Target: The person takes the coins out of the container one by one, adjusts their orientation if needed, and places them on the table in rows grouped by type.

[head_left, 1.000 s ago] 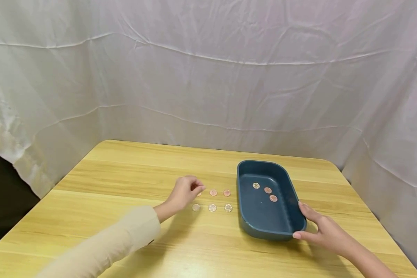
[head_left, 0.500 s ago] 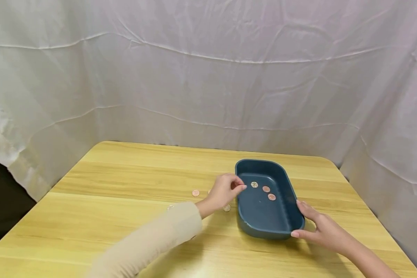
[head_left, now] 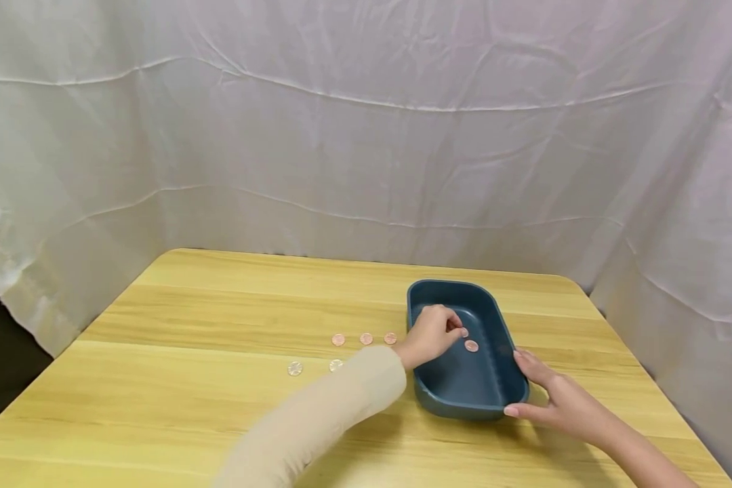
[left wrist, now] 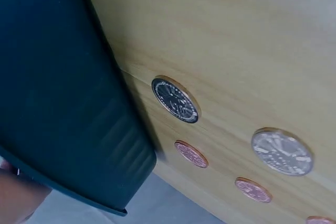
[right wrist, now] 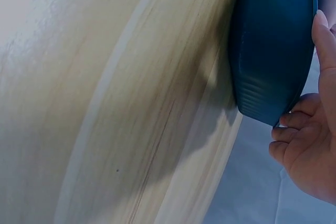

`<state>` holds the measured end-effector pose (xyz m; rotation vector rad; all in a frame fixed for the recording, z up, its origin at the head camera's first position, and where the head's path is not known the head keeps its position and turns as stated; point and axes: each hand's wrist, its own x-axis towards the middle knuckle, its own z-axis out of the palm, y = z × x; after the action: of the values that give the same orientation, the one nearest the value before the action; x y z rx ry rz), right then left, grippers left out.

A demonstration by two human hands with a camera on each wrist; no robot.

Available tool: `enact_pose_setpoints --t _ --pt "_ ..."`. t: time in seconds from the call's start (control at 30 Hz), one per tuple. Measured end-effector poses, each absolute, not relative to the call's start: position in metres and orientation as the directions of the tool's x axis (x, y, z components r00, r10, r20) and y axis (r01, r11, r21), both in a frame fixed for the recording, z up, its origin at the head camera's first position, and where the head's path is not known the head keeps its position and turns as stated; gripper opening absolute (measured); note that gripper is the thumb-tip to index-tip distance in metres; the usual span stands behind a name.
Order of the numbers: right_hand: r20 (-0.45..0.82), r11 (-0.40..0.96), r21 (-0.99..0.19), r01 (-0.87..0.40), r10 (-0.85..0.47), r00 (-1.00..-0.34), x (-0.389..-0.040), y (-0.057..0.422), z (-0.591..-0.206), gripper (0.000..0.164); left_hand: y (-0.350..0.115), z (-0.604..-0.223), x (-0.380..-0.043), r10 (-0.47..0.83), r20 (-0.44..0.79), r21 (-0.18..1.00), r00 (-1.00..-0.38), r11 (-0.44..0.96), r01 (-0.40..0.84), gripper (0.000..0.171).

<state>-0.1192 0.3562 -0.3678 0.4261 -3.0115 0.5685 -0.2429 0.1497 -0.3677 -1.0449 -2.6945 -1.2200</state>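
A dark blue tray [head_left: 463,409] stands to the right of centre on the table. My left hand [head_left: 430,335] reaches over its left side, thumb and index finger pinching a small coin that the fingertips mostly hide. A copper-coloured coin [head_left: 472,346] lies in the tray just below those fingers, and another shows partly at the fingertips. My right hand [head_left: 564,400] grips the tray's near right corner by the rim; the right wrist view shows the thumb [right wrist: 321,24] against the tray wall [right wrist: 275,40].
Three copper-coloured coins [head_left: 366,339] lie in a row left of the tray. Silver-coloured coins [head_left: 295,368] form a nearer row, partly behind the left sleeve [head_left: 341,400]; one silver coin [left wrist: 176,99] lies close to the tray wall. A pale curtain [head_left: 317,156] hangs behind the wooden table [head_left: 158,379].
My left hand has moved right, from the coins on the table across the tray's left rim and over its inside. The right hand has kept its grip on the tray.
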Motion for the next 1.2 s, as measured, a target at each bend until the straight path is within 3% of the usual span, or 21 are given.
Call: enact_pose_setpoints --t 0.3,0.6,0.8,1.2 --pt "0.140 0.891 -0.338 -0.303 -0.271 -0.952 -0.119 0.356 -0.370 0.087 0.168 -0.374 -0.252 0.678 0.167 0.507 -0.715 0.563 0.653 0.014" --pt "0.145 0.896 -0.331 -0.297 -0.263 -0.954 -0.117 0.348 -0.372 0.089 0.180 -0.394 -0.276 0.718 -0.066 0.310 -0.693 0.675 0.670 0.027" --pt "0.130 0.893 -0.343 -0.291 -0.261 -0.956 -0.115 0.345 -0.371 0.089 0.185 -0.398 -0.279 0.732 -0.102 0.289 -0.674 0.670 0.684 0.031" --pt "0.118 0.890 -0.351 -0.291 -0.266 -0.957 -0.118 0.340 -0.371 0.090 0.180 -0.388 -0.270 0.734 -0.141 0.262 -0.665 0.675 0.690 0.018"
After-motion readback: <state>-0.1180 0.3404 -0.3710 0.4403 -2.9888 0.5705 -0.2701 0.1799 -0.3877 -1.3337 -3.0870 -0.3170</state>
